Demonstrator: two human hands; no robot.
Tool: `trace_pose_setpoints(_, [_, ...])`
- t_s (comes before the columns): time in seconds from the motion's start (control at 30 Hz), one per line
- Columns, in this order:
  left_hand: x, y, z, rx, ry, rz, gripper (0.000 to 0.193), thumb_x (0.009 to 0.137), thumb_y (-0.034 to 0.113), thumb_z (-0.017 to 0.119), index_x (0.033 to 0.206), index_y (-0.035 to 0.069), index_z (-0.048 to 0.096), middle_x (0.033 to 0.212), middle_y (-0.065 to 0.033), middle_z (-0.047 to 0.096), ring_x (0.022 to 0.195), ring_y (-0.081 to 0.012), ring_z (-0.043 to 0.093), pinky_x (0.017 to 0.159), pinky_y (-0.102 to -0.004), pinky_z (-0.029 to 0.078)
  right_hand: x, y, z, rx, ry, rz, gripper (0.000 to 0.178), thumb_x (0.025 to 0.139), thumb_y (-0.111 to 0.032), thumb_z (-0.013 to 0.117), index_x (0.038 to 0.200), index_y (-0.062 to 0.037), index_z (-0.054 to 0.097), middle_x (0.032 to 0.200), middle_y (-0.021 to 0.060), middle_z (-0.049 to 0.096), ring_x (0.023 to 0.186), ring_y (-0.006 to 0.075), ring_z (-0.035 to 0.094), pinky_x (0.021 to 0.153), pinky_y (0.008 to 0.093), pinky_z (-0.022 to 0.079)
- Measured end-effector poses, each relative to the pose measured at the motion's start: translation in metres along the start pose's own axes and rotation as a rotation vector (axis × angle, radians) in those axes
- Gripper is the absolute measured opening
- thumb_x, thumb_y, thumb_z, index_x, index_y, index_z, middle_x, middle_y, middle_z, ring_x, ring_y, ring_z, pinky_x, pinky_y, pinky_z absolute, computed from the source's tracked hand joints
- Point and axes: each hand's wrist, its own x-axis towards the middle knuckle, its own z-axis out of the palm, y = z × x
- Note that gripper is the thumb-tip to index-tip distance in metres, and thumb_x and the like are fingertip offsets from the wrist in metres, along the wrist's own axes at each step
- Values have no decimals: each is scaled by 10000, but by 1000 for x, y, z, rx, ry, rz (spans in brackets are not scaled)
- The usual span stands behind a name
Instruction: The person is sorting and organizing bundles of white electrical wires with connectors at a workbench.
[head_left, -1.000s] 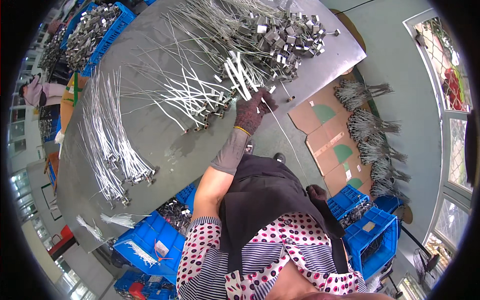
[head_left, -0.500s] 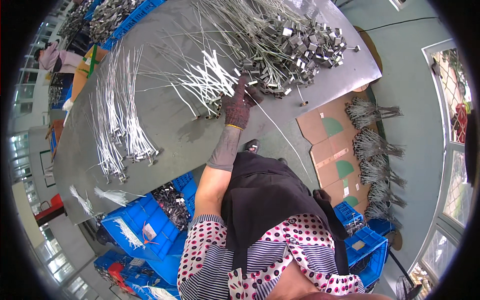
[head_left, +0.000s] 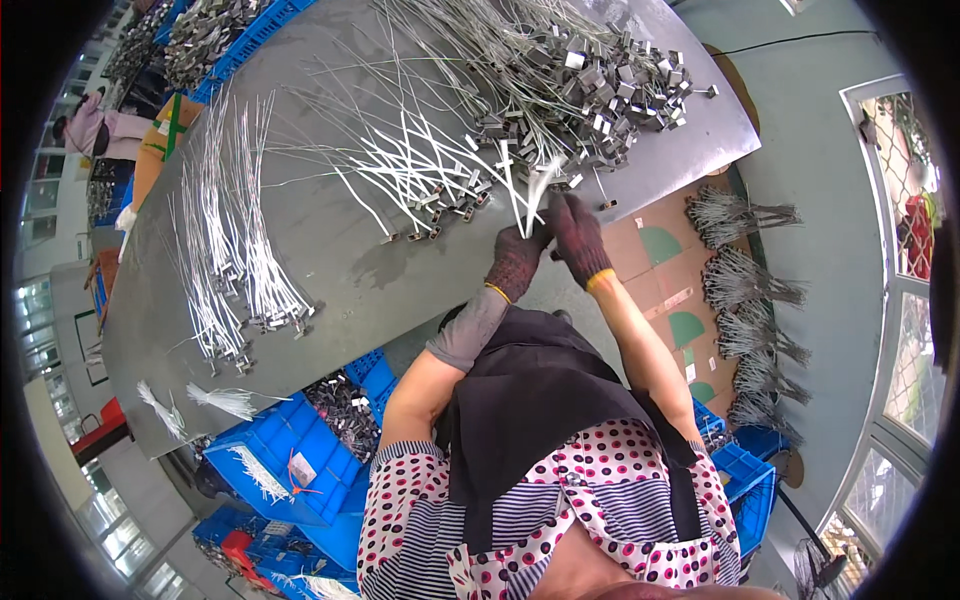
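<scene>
My two gloved hands meet just off the table's near edge. My left hand (head_left: pixel 517 262), in a dark red-brown glove, is closed around white-sleeved wires (head_left: pixel 512 190) whose ends stick up above the fingers. Pressed close beside it, my right hand (head_left: pixel 577 240) has its fingers closed too; what they pinch is hidden. A blurred white strip (head_left: pixel 541 182) rises between the hands. Just beyond lies a loose bunch of white-sleeved wires (head_left: pixel 410 165) with small metal end pieces. Farther right is a large heap of wires with metal block ends (head_left: pixel 600 95).
Two bundles of white-sleeved wires (head_left: pixel 262 270) lie on the grey metal table (head_left: pixel 350 300) at left. Blue crates (head_left: pixel 290 450) stand below its near edge. Wire bundles (head_left: pixel 745 275) rest by flattened cardboard (head_left: pixel 650 250) along the right wall. Another person (head_left: pixel 95 130) is far left.
My left hand has drawn back from the wire bunch toward me. My right hand has come up beside it. The long white strand that trailed down to the right no longer shows there.
</scene>
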Motion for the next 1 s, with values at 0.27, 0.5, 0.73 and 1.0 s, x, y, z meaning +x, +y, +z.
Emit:
trace_pose_setpoints(0.27, [35, 7, -45, -169, 98, -205, 370, 944, 365, 621, 951, 1, 684, 782, -110, 700, 724, -224, 694, 572, -376, 512, 46, -41, 26, -321, -25, -266, 550, 949, -489, 490, 1151, 1, 638, 1061, 273, 662, 1026, 447, 624, 908, 478, 481])
trace_pose_setpoints(0.5, [28, 7, -105, 66, 564, 74, 496, 891, 529, 615, 1016, 52, 666, 790, -16, 630, 554, -152, 571, 461, -301, 481, 49, 20, -34, -835, 419, -123, 345, 870, -338, 626, 1109, -89, 645, 1048, 159, 667, 962, 364, 645, 837, 472, 511])
trace_pose_setpoints(0.73, [5, 15, -49, -267, 91, 37, 152, 934, 158, 627, 1065, 88, 658, 846, -29, 637, 681, -131, 609, 631, -324, 573, 51, 61, -60, -864, 202, 6, 291, 822, -266, 609, 1034, -83, 685, 1056, 207, 675, 946, 403, 650, 838, 508, 522])
trace_pose_setpoints(1.0, [4, -21, 47, -259, -87, -313, 408, 830, 336, 760, 1102, 44, 674, 857, -88, 687, 551, -139, 589, 502, -281, 524, -85, 113, -107, 226, 152, 49, 285, 873, -57, 607, 1140, 16, 670, 912, 70, 717, 771, 132, 658, 661, 277, 536])
